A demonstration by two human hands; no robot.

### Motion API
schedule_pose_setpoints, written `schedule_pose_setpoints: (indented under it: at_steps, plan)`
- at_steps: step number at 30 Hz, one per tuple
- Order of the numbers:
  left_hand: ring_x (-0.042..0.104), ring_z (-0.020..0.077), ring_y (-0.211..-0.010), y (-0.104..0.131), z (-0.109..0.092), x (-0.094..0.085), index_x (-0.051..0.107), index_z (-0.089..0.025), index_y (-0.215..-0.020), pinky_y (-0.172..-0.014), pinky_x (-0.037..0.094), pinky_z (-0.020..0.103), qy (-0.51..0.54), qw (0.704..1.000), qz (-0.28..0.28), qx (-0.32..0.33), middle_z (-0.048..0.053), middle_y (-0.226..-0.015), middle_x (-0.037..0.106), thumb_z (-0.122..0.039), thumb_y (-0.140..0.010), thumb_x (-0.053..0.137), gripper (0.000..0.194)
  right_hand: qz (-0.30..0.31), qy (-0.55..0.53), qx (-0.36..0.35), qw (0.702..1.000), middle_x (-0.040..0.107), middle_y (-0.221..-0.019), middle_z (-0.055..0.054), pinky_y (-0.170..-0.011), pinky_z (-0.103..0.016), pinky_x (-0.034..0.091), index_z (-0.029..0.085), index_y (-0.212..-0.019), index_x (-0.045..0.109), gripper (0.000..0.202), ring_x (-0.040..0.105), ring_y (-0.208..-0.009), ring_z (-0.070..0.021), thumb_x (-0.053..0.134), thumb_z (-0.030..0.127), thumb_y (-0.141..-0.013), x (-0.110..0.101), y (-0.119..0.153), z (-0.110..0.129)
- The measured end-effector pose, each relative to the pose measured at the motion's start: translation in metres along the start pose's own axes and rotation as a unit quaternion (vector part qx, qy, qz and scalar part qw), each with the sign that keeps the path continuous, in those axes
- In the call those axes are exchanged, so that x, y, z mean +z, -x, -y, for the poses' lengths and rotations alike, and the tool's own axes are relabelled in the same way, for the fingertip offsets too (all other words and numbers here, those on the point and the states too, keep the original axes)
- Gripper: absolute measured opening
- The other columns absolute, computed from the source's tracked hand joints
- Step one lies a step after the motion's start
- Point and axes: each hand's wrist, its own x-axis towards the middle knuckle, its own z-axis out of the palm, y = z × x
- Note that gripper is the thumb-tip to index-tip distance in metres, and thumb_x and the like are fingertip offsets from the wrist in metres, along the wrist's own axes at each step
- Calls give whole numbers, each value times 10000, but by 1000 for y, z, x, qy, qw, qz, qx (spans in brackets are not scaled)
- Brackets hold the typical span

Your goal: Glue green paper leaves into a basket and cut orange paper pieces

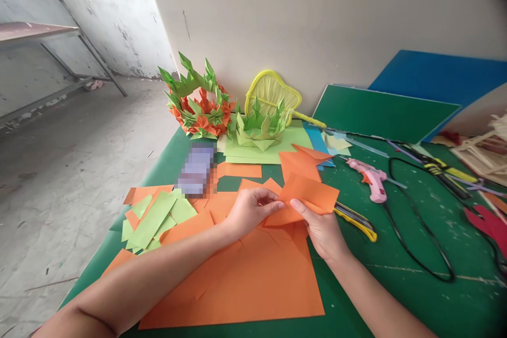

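Both hands hold one piece of orange paper, partly folded, above the middle of the table. My left hand pinches its left edge between thumb and fingers. My right hand grips the lower right part, thumb on top and fingers hidden beneath. Under my hands lie a large orange sheet and smaller orange pieces. Just beyond the held paper is a folded orange piece. Cut green paper pieces are heaped left of my left hand.
Behind stand a green paper crown and an orange-green folded ornament. A pink glue gun with a looping black cord and a yellow cutter lie right. A blurred rectangular object lies left on the green table.
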Motion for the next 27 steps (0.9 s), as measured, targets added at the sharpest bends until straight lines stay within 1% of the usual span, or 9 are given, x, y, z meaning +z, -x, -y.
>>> schedule_pose_setpoints:
  at_steps: [3,7,9,13,16,22,27]
  plan:
    - [617,115,-649,1,-1,0,706,-178,-800,-603,494,216,1,1000,9,-3,9,-742,704,-413,-757,698,239,-11,-11,0,1000,644,-1251,-77,-936,-433,531,202,-1235,606,624,589,-1156,-302,814,306,-656,1,-1,1]
    - [645,128,-696,1,1,0,703,-171,-846,-632,522,222,18,999,36,-11,22,-791,715,-388,-724,730,250,-46,-39,-11,998,635,-1267,-33,-974,-418,510,251,-1239,597,617,564,-1194,-274,812,276,-662,-1,-5,4]
    - [654,133,-716,1,3,0,701,-167,-860,-651,533,229,22,999,45,-10,28,-806,715,-370,-714,740,253,-54,-56,-16,997,637,-1260,-18,-973,-415,512,274,-1235,595,604,564,-1194,-261,806,262,-670,-2,-7,6]
    - [664,143,-753,0,4,0,693,-169,-897,-677,545,240,39,998,53,-8,32,-818,707,-334,-699,751,264,-69,-71,-16,995,656,-1218,-11,-948,-425,526,284,-1190,616,533,575,-1179,-256,794,260,-688,-6,-11,8]
    - [664,142,-766,-1,3,-1,686,-169,-894,-688,543,242,61,996,58,-10,32,-815,701,-297,-708,739,232,-81,-70,-17,994,669,-1186,-12,-946,-434,523,281,-1161,629,489,572,-1183,-257,787,263,-699,-8,-13,9]
    - [645,125,-760,-1,2,-1,664,-162,-897,-705,528,236,92,994,59,-23,28,-801,673,-240,-713,724,209,-87,-77,-29,993,669,-1173,-20,-962,-448,507,279,-1178,619,499,552,-1206,-256,781,264,-706,-8,-14,9]
    - [610,102,-748,-1,4,-1,602,-160,-855,-686,510,216,122,990,71,2,14,-805,625,-188,-719,703,172,-88,-79,-42,992,658,-1195,-25,-959,-441,508,285,-1220,597,553,565,-1190,-253,787,261,-701,-7,-15,8]
